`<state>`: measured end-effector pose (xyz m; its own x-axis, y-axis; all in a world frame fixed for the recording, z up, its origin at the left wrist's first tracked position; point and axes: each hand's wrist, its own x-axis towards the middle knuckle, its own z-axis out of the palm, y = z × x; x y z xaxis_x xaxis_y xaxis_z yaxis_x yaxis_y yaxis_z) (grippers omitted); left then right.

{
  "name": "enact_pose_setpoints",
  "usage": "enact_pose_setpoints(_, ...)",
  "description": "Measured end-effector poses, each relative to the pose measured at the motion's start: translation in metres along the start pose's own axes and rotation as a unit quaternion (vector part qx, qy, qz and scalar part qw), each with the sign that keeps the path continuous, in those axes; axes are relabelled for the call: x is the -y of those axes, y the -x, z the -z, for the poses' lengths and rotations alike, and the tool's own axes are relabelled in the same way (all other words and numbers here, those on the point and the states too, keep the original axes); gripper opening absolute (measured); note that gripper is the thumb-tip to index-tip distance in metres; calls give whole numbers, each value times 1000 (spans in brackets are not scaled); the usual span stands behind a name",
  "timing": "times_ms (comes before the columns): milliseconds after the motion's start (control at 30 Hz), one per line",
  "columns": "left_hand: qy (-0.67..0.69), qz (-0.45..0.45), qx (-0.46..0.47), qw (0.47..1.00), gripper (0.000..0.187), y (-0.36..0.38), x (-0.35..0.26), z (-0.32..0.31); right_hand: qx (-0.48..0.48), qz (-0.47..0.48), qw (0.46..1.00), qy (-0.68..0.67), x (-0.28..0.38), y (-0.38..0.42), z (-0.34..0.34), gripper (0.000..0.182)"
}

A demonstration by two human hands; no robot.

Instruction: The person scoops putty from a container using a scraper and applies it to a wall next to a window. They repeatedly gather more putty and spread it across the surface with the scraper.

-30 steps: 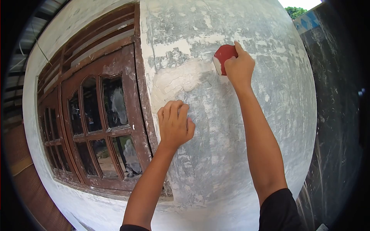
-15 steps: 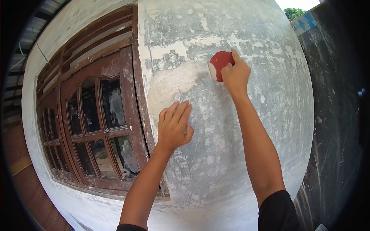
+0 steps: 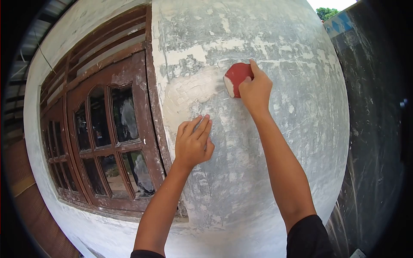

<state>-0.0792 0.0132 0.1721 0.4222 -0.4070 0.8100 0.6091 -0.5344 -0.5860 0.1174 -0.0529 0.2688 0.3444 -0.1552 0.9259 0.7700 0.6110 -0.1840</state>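
My right hand [image 3: 257,89] grips a red scraper [image 3: 241,77] by its right side, thumb on its face. Pale filler coats the scraper's left edge, which is against the grey, patchy wall [image 3: 241,172]. To the left of the scraper lies a cream patch of filler [image 3: 189,91] on the wall. Below that patch my left hand [image 3: 193,139] rests on the wall with its fingers stretched upward and nothing in it. What lies beneath the left palm is hidden.
A brown wooden window [image 3: 112,150] with glass panes and a paint-marked frame is set in the wall at the left. Louvred slats run above it. A dark panel [image 3: 370,129] stands beyond the wall's right edge.
My right hand and the red scraper have moved left and slightly down the wall, closer to the cream patch. My left hand has stayed nearly in place.
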Motion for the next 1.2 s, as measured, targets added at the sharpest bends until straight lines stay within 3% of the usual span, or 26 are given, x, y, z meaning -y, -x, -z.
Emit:
enact_pose_setpoints(33,0,0,-4,1000,47,0,-1,0,-84,34,995,31,-3,-1,6,50)
enact_pose_setpoints(67,1,0,-7,1000,47,-1,-2,-1,-83,35,995,31,2,1,4,50)
enact_pose_setpoints(233,9,-1,-7,1000,46,3,-1,-1,55,84,987,-122,53,27,-41,49)
enact_pose_setpoints(300,11,-2,3,1000,45,8,-2,0,124,73,981,-128,64,34,-55,49)
enact_pose_setpoints(433,23,-15,-4,1000,46,17,-3,-4,118,31,991,-52,44,36,-49,48)
enact_pose_setpoints(500,23,-17,-3,1000,46,22,-6,-4,20,-18,999,-28,26,34,-27,47)
enact_pose_setpoints(633,42,-4,-11,999,48,21,-12,-3,-78,26,996,-36,28,40,-9,43)
enact_pose_setpoints(733,39,2,8,999,49,24,-13,-2,21,7,986,-165,54,50,-33,43)
enact_pose_setpoints(867,58,16,51,997,50,32,-13,-1,102,30,983,-149,60,59,-61,44)
enact_pose_setpoints(933,55,7,45,997,51,31,-15,0,84,-36,991,-96,49,58,-55,44)
enact_pose_setpoints(1033,59,2,28,998,52,30,-18,1,-36,-68,996,-52,28,46,-21,45)
enact_pose_setpoints(1100,72,4,18,997,54,30,-19,1,-76,-51,996,-16,23,42,-11,44)
enact_pose_setpoints(1167,66,7,21,998,53,30,-19,1,-134,43,989,-43,29,37,-11,42)
enact_pose_setpoints(1200,67,6,22,998,53,30,-19,1,-106,36,991,-76,39,36,-18,41)
